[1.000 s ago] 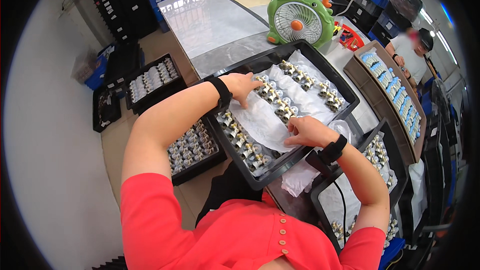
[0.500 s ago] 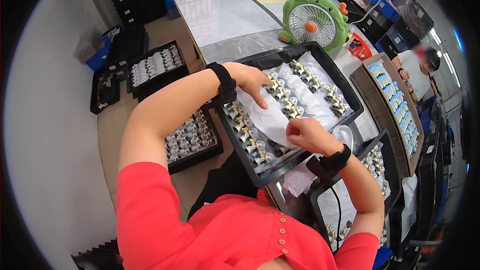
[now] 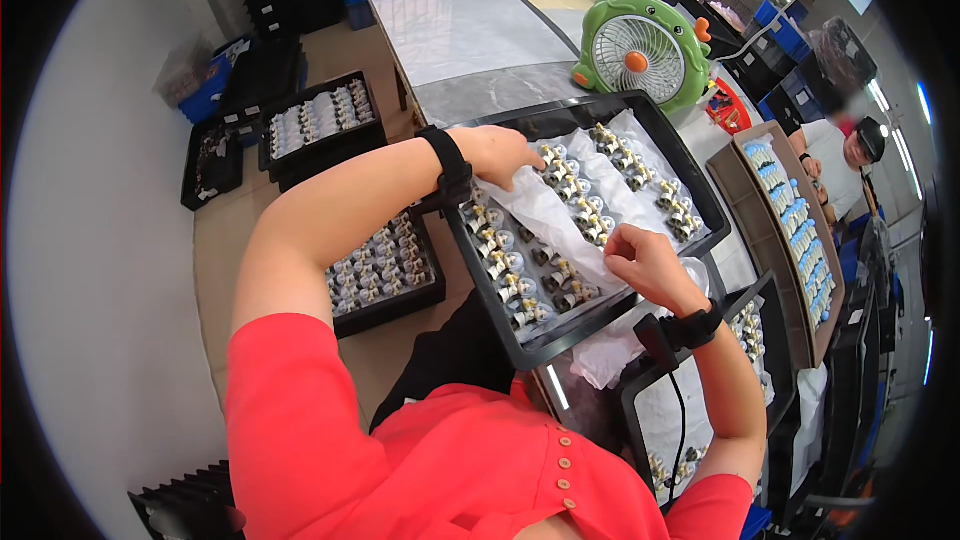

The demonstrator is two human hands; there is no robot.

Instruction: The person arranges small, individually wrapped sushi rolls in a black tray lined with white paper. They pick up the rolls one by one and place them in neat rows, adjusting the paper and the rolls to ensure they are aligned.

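Head view: left hand and right hand pinching opposite ends of white crinkled tissue sheet, stretched diagonally across black plastic tray.

The left hand reaches forward on a long, nearly straight bare arm, palm down, its fingers curled downward and pinched together. The right hand sits nearer the body, elbow sharply bent, fingers folded into a loose fist. Both wrists wear dark bands behind the fingers.
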